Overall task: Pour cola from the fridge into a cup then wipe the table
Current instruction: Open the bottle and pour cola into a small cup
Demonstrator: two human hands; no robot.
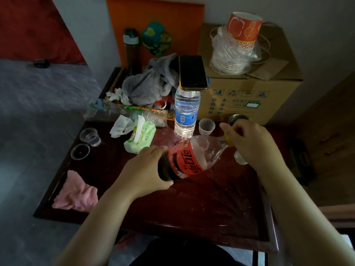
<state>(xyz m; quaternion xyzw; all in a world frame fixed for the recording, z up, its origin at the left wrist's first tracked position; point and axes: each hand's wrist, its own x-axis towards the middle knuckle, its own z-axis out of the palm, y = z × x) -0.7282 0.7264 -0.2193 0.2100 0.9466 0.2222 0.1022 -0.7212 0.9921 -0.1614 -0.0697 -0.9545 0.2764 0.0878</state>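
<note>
Both hands grip: left point(146, 169) wraps my tilted plastic cola bottle point(189, 160) above the glossy wooden worktop point(211, 204), right point(251, 143) pinches its yellow cap. Near edge lies bare; pink cloth point(76, 192) crumpled left.

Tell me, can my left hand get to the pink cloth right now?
Probably not right away. The left hand is wrapped around the cola bottle, which is tilted toward the right hand. The pink cloth lies uncovered at the table's left edge, with nothing between, so once the bottle is down it looks reachable.
</note>
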